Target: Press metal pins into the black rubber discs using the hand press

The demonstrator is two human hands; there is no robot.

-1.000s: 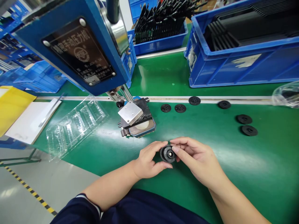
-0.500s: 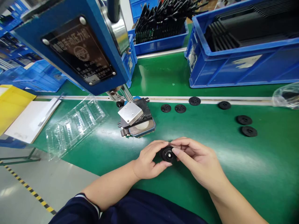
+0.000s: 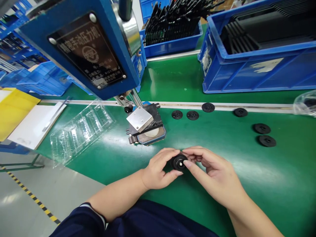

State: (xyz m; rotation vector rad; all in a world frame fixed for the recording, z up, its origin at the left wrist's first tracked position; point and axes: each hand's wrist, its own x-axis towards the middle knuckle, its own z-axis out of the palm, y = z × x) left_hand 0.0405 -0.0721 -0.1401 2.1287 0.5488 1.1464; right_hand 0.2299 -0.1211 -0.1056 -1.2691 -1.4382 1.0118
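Between my two hands, just above the green table, is a round black plastic wheel (image 3: 178, 162) with a small white centre. My left hand (image 3: 159, 169) grips its left side, fingers over the far rim and thumb at the near rim. From the right, my right hand (image 3: 213, 171) holds the wheel's edge between thumb and fingers; some of those fingertips are hidden behind it. Several flat black discs lie beyond my hands, among them one disc (image 3: 193, 115) near the middle and another disc (image 3: 267, 141) at the right.
A blue hand press (image 3: 81, 56) stands at left, with a metal block (image 3: 140, 119) over its base. A clear plastic tray (image 3: 81, 131) lies left of it. Blue bins (image 3: 247, 74) with black parts line the back of the green table (image 3: 278, 184).
The view has shifted slightly, so things appear a little to the right. Both hands keep hold of the wheel, with my right fingers and thumb slightly adjusted on it.
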